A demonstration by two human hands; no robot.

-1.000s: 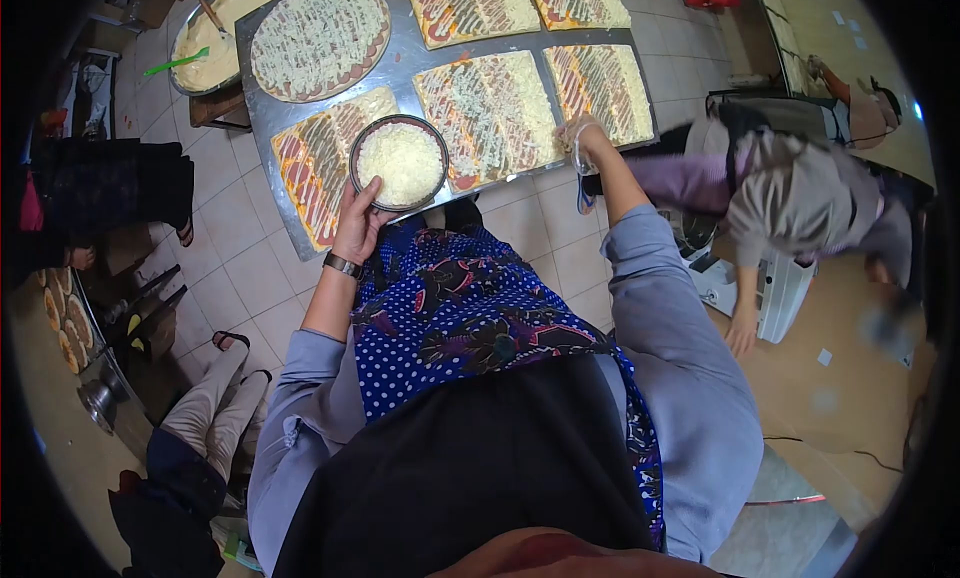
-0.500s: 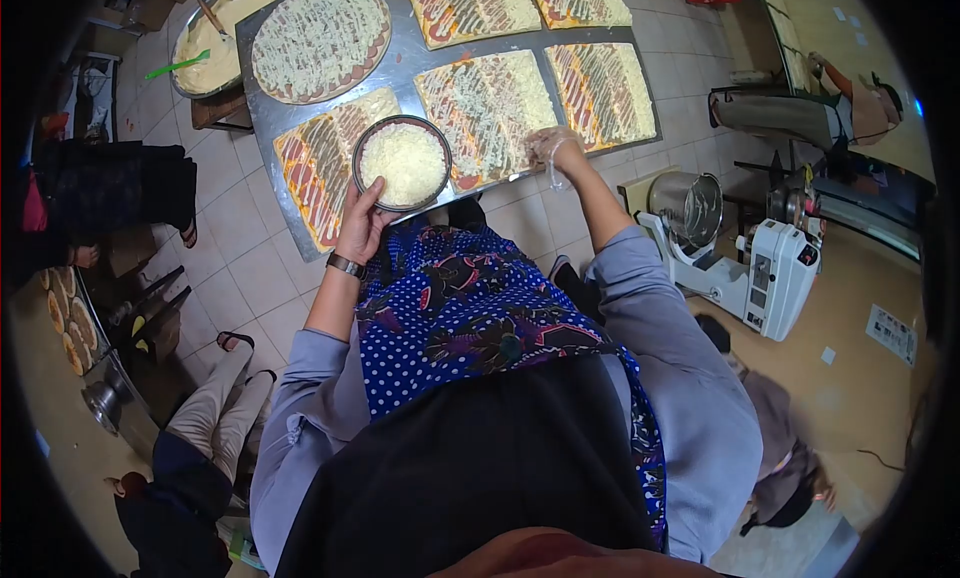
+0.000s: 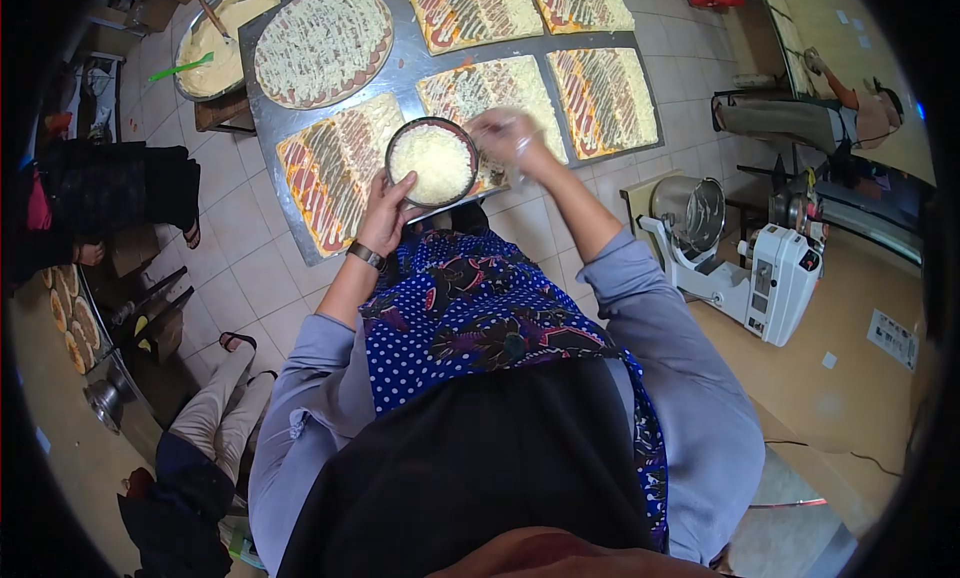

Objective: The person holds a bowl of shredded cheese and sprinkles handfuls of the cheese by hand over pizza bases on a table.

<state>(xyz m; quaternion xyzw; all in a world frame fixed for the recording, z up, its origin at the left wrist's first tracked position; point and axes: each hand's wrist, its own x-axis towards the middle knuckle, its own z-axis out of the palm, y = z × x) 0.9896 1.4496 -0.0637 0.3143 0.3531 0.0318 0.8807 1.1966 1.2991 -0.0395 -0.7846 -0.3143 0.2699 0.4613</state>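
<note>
My left hand [image 3: 385,216] grips the near rim of a round metal bowl of grated cheese [image 3: 432,163], held over the metal table [image 3: 262,110]. My right hand [image 3: 505,136], in a clear plastic glove, hovers right beside the bowl's right rim, over a rectangular pizza [image 3: 490,90] topped with cheese and sauce stripes; it is blurred and its fingers look bunched. Another rectangular pizza [image 3: 335,168] lies left of the bowl. A round pizza [image 3: 320,43] lies farther back.
More rectangular pizzas [image 3: 605,98] cover the table's right and far side. A big bowl of pale sauce with a green spatula [image 3: 215,48] stands at the table's left. A white machine with a steel bowl [image 3: 745,258] stands on the right. Another person's legs [image 3: 215,398] show lower left.
My right hand has swung left from the right-hand pizza to beside the bowl. My left hand carried the bowl slightly right. A person crouching on the right has left that spot.
</note>
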